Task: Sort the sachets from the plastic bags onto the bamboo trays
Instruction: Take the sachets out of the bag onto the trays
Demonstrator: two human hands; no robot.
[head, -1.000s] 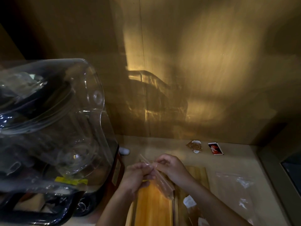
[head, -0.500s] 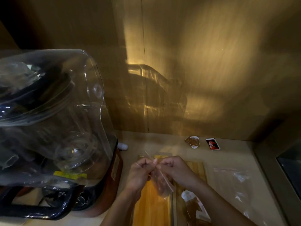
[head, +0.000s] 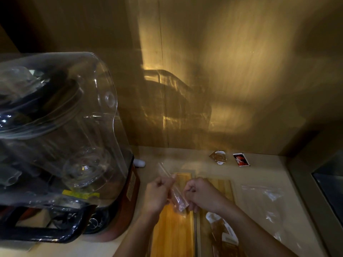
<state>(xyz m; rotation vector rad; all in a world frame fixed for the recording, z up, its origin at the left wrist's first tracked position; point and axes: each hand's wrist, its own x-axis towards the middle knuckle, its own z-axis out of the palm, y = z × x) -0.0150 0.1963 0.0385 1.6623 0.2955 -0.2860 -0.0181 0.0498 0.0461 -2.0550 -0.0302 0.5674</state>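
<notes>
My left hand [head: 157, 193] and my right hand [head: 201, 192] both pinch a small clear plastic bag [head: 176, 195], pulling its top apart above the left bamboo tray [head: 173, 232]. The bag is blurred; what is inside cannot be made out. The right bamboo tray [head: 225, 186] lies beside it and carries brown and white sachets [head: 221, 226] near my right forearm. A brown sachet [head: 218, 156] and a red and black sachet [head: 241, 159] lie on the counter by the back wall.
A large blender with a clear cover [head: 61, 138] fills the left side, close to my left hand. A flat clear plastic bag [head: 267, 206] lies on the counter at the right. A metal sink edge [head: 326, 182] runs along the far right. A wooden wall stands behind.
My hands have drawn apart, spreading the bag's top, and the left hand now holds the bag's strip higher. The view has shifted slightly.
</notes>
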